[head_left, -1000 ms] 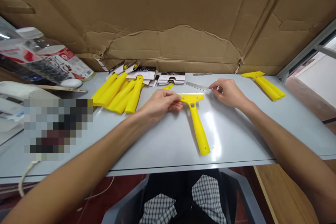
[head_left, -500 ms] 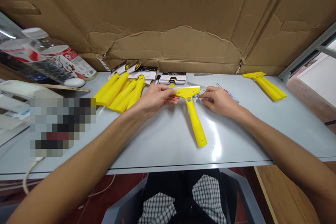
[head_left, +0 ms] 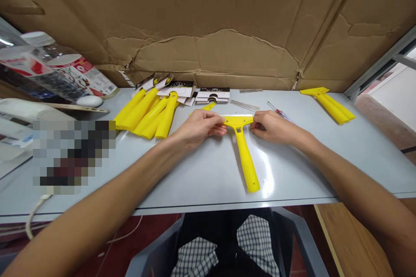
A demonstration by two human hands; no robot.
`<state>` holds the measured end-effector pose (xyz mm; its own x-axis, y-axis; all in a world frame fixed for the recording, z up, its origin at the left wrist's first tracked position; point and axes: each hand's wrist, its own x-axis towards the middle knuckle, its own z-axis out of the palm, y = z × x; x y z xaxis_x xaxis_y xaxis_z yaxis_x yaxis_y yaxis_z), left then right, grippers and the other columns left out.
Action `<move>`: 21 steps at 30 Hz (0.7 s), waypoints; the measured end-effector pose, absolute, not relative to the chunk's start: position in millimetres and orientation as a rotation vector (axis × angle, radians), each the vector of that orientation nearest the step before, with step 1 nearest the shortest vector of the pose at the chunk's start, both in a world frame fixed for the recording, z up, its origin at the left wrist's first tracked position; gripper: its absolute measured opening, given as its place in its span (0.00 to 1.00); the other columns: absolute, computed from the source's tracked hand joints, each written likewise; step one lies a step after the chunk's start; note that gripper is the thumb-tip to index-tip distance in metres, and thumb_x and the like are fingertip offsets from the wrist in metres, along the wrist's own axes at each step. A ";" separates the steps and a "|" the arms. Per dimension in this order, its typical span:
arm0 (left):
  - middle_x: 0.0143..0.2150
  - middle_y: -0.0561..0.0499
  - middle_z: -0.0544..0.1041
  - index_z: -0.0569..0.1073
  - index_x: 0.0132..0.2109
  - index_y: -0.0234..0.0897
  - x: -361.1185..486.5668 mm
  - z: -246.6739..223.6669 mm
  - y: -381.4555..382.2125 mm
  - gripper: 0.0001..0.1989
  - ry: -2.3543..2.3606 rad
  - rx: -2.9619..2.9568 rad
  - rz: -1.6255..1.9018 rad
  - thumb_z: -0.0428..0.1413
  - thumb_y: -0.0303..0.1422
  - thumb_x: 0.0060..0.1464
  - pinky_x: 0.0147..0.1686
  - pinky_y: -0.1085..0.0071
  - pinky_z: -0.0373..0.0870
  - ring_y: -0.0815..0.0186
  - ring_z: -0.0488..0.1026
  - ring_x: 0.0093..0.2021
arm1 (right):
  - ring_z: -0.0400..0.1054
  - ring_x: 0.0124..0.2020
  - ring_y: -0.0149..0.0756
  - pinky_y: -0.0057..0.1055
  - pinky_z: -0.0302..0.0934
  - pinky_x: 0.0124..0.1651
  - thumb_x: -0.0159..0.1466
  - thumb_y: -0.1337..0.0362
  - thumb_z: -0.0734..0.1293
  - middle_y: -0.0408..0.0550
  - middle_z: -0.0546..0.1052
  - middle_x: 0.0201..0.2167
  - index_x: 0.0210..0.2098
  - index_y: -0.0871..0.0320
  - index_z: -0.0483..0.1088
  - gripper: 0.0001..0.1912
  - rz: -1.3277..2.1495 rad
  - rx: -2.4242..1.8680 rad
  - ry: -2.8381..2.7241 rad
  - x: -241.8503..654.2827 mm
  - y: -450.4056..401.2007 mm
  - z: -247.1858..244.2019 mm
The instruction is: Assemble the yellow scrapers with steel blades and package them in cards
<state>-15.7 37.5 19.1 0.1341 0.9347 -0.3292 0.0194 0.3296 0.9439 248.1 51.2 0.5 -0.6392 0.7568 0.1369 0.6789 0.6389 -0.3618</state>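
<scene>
A yellow plastic scraper (head_left: 243, 151) lies on the table with its handle pointing toward me. A thin metal blade (head_left: 235, 115) runs along the far edge of its wide head. My left hand (head_left: 198, 127) pinches the head's left end, and my right hand (head_left: 271, 126) holds its right end. Just beyond the fingers of my right hand lie a loose steel blade (head_left: 245, 105) and a small screwdriver with a red mark (head_left: 277, 111). A small yellow plastic piece (head_left: 208, 106) shows past my left fingers, partly hidden.
Several yellow scrapers (head_left: 149, 117) and printed cards (head_left: 212, 95) lie on the grey table (head_left: 292, 173). Another yellow scraper pair (head_left: 328, 104) sits far right. Creased cardboard (head_left: 208, 39) stands behind. A plastic-wrapped bottle (head_left: 58, 69) and white mouse (head_left: 89, 101) are left.
The scraper has swung so its handle points more toward me, and its head has shifted right. My right hand has moved from beside the head onto its right end.
</scene>
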 end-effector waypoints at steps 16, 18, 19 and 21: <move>0.30 0.42 0.84 0.82 0.29 0.32 0.6 3.7 16.8 0.13 1.139 1.102 0.763 0.62 0.27 0.63 0.35 0.71 0.79 0.67 0.79 0.27 | 0.73 0.56 0.48 0.45 0.68 0.53 0.70 0.62 0.69 0.55 0.77 0.54 0.38 0.55 0.78 0.06 0.581 -1.041 -2.157 234.7 31.5 24.6; 0.29 0.43 0.83 0.82 0.29 0.32 0.7 5.2 16.3 0.12 1.140 1.100 0.758 0.62 0.26 0.63 0.34 0.71 0.79 0.68 0.79 0.27 | 0.72 0.59 0.50 0.49 0.68 0.57 0.71 0.62 0.69 0.57 0.76 0.57 0.39 0.55 0.79 0.07 0.652 -1.027 -2.168 224.9 25.4 16.6; 0.28 0.43 0.83 0.82 0.30 0.32 0.7 5.9 16.1 0.12 1.141 1.098 0.756 0.62 0.26 0.63 0.34 0.71 0.79 0.68 0.79 0.27 | 0.71 0.60 0.50 0.50 0.68 0.58 0.71 0.62 0.69 0.57 0.75 0.58 0.39 0.55 0.79 0.07 0.681 -1.035 -2.167 221.4 23.2 13.4; 0.27 0.44 0.82 0.82 0.30 0.31 0.9 6.9 15.4 0.11 1.142 1.096 0.750 0.63 0.26 0.63 0.35 0.71 0.78 0.68 0.78 0.26 | 0.71 0.60 0.50 0.51 0.68 0.58 0.72 0.62 0.69 0.57 0.76 0.58 0.39 0.55 0.79 0.07 0.724 -1.049 -2.166 217.0 20.4 9.5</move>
